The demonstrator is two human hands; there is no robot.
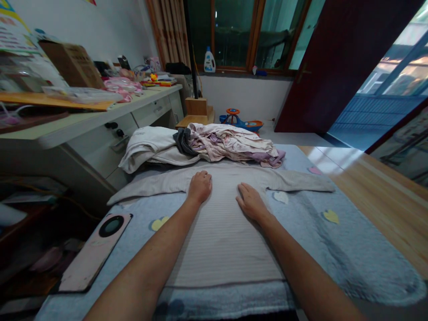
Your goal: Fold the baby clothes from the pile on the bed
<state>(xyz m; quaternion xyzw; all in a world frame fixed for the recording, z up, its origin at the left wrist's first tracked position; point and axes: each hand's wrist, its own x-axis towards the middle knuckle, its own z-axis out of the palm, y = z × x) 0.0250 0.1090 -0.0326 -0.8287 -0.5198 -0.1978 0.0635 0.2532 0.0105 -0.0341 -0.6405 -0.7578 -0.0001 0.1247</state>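
Observation:
A light grey striped long-sleeved shirt [230,232] lies spread out, sleeves stretched to both sides and its hem toward me. My left hand [200,186] rests on the upper left of the shirt, near that sleeve's seam. Its fingers lie on the cloth, partly bent and close together, with nothing visible in them. On the upper right of the body, my right hand [251,201] lies palm down, fingers extended and slightly apart. Under the shirt is a blue fleece blanket [307,249] with heart shapes.
Beyond the shirt lie a folded whitish garment [150,142] and crumpled patterned clothes [230,140]. A pink phone [90,258] is at the left edge of the blanket. A cluttered desk [87,129] stands left; wooden boards [377,191] border the right. A ride-on toy [240,120] is behind.

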